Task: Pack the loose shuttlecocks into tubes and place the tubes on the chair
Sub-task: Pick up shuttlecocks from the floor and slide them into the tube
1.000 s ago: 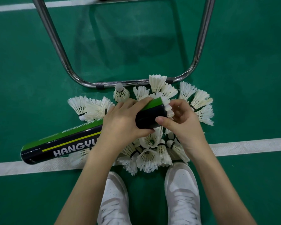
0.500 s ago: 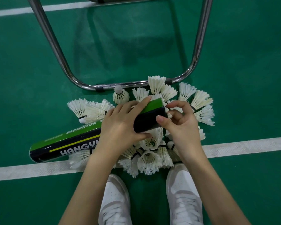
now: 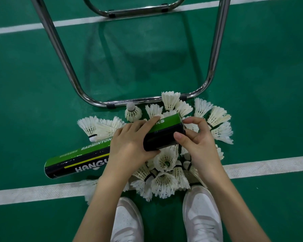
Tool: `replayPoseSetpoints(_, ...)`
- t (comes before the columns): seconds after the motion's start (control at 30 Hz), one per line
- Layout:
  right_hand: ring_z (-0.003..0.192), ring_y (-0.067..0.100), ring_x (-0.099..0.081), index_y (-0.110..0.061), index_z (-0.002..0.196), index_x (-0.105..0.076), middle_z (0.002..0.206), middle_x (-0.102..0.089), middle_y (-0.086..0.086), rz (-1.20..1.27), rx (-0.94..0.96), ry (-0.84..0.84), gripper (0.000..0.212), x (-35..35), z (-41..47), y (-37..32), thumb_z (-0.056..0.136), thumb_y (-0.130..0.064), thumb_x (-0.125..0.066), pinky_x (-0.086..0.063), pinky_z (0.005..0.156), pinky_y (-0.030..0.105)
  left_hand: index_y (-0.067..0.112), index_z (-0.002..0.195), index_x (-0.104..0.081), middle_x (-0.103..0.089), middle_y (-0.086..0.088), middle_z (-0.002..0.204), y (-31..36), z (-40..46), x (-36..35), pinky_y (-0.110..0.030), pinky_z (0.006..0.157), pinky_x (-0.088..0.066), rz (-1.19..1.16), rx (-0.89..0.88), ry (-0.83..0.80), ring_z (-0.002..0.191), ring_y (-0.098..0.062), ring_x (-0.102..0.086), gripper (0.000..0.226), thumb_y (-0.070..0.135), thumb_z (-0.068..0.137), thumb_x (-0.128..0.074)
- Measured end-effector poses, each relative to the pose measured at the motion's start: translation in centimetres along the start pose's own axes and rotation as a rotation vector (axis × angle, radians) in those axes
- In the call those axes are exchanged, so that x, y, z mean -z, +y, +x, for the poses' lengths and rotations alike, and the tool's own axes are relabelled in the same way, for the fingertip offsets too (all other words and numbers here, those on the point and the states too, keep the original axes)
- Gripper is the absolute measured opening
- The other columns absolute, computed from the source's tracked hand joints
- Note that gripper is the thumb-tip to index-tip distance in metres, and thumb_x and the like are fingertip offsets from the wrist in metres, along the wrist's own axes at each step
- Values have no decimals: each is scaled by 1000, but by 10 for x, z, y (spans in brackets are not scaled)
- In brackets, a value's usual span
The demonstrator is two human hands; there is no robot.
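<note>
Fingers of left hand [image 3: 129, 145] wrap tube [image 3: 87, 157]; right hand [image 3: 197, 144] cups its mouth.

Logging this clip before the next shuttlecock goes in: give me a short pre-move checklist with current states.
1. Tube held firmly: ok, left hand wraps it near the open end.
2. Tube mouth clear: cannot tell, right hand covers it.
3. Shuttlecock fully seated: cannot tell, hidden.
4. Loose shuttlecocks within reach: ok, piled under the hands.
5. Chair frame clear of the tube: ok.
</note>
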State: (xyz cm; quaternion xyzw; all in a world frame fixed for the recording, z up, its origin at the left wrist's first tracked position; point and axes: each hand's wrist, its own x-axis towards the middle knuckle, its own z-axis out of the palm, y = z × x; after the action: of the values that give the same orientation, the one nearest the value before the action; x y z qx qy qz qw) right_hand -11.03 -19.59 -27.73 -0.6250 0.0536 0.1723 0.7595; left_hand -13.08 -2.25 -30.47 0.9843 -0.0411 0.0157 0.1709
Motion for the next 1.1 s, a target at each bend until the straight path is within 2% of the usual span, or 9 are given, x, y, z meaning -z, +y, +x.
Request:
replayPoseSetpoints(0.27, 77, 9, -65, -21, 101, -53, 71, -67, -3, -72, 4, -6, 34, 2, 6, 1, 80, 2, -66, -50, 68, 16, 33, 136, -40, -60, 3, 114, -4, -1, 1, -36, 80, -43, 8, -10, 12, 99, -23, -58, 83, 45, 62, -77)
replayPoseSetpoints(0.37, 76, 6, -66, -24, 103, -52, 69, -68, -4, -91, -11, -27, 34, 3, 6, 1, 82, -1, -65, -49, 68, 14, 34, 135, -41, -60, 4, 112, -4, 0, 1, -36, 78, -44, 21, -12, 14, 97, -23, -58, 80, 49, 62, -70)
replayPoseSetpoints(0.53, 78, 5, -67, -26, 105, -51, 88, -73, 4, -131, -38, -44, 29, 4, 4, 2, 86, -7, -62, -48, 68, 12, 33, 135, -43, -61, 4, 112, -4, 1, 1, -37, 81, -44, 29, -20, 16, 97, -23, -58, 80, 49, 62, -71)
replayPoseSetpoints(0.63, 80, 5, -66, -28, 104, -52, 84, -73, -1, -157, -43, -38, 31, 6, 4, 3, 84, -9, -66, -49, 70, 14, 32, 135, -44, -61, 3, 112, -4, 1, 0, -38, 82, -43, 30, -24, 13, 99, -23, -58, 83, 44, 60, -79)
replayPoseSetpoints(0.77, 83, 7, -66, -24, 103, -55, 79, -71, -8, -153, -17, -41, 33, 11, 4, 3, 80, -4, -67, -49, 73, 16, 31, 134, -45, -61, 3, 113, -5, -1, 1, -36, 83, -41, 15, -23, 16, 101, -24, -58, 81, 41, 62, -80)
replayPoseSetpoints(0.93, 89, 9, -67, -19, 104, -56, 90, -73, -2, -163, 24, 65, 34, 35, -2, -5, 78, -1, -68, -51, 76, 16, 33, 137, -42, -59, 2, 116, -7, -2, 4, -36, 85, -39, -42, 4, -1, 104, -23, -56, 80, 41, 66, -78)
replayPoseSetpoints(1.1, 95, 7, -65, -23, 102, -56, 93, -72, -2, -351, 51, 172, 34, 66, -5, -1, 77, -6, -72, -49, 91, 27, 32, 137, -42, -59, 1, 116, -3, -4, 1, -38, 83, -40, -46, -3, 20, 102, -24, -56, 80, 41, 66, -78)
